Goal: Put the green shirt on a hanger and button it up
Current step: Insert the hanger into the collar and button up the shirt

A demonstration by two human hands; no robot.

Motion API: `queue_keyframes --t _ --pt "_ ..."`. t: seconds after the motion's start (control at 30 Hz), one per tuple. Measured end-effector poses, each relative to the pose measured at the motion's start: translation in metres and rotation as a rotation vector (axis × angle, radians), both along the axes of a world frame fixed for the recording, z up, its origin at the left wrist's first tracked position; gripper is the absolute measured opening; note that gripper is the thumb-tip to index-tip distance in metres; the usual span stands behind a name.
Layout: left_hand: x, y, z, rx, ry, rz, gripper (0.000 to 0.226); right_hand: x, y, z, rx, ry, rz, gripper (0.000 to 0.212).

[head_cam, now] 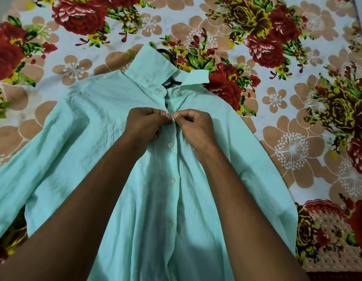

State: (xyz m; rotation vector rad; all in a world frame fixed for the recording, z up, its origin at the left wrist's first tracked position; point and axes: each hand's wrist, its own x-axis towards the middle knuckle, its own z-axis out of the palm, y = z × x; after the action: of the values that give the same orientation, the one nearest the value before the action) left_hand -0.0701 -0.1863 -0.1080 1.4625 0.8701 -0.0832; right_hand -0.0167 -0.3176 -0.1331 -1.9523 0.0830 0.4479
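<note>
A pale green shirt point(80, 138) lies front up on a flowered bedsheet, collar toward the far side. A black hanger point(169, 83) sits inside it; its neck shows in the collar opening and its hook point(165, 52) pokes out behind the collar. My left hand point(144, 123) and my right hand point(196, 126) meet at the placket just below the collar, fingertips pinched on the two front edges of the shirt. Three white buttons point(170, 145) below my hands look fastened. The collar button point(177, 92) is undone. The button between my fingertips is hidden.
The bedsheet point(287, 122), printed with red, yellow and tan flowers, surrounds the shirt on all sides. The sleeves spread out to the left and right. The sheet's bordered edge point(334, 240) runs along the lower right.
</note>
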Motion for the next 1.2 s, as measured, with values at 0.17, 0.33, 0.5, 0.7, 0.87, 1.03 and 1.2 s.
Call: queue_keyframes --t 0.17,0.33,0.5,0.7,0.87,1.03,1.2 --pt "-0.007 0.0 -0.003 -0.097 0.05 0.008 0.006 0.0 0.001 0.0 0.02 0.01 -0.05 0.008" --pt "-0.006 -0.001 -0.006 -0.073 0.056 -0.008 0.009 -0.001 0.001 0.0 0.046 0.008 -0.009 0.011" --pt "-0.006 -0.003 -0.002 -0.049 0.026 -0.019 0.013 0.0 0.002 -0.002 0.018 -0.007 -0.003 0.011" --pt "-0.004 -0.004 -0.004 0.025 -0.004 -0.05 0.012 0.001 -0.001 0.0 0.018 0.015 0.033 0.007" --pt "-0.005 -0.002 -0.005 0.047 -0.019 -0.066 0.018 0.004 -0.004 0.01 -0.043 0.022 0.138 0.012" --pt "-0.004 -0.002 -0.003 0.071 -0.017 -0.079 0.016 0.005 -0.011 0.021 -0.035 0.05 0.242 0.018" --pt "-0.007 0.0 -0.007 0.047 -0.042 -0.092 0.012 0.005 -0.008 0.018 -0.055 0.015 0.182 0.019"
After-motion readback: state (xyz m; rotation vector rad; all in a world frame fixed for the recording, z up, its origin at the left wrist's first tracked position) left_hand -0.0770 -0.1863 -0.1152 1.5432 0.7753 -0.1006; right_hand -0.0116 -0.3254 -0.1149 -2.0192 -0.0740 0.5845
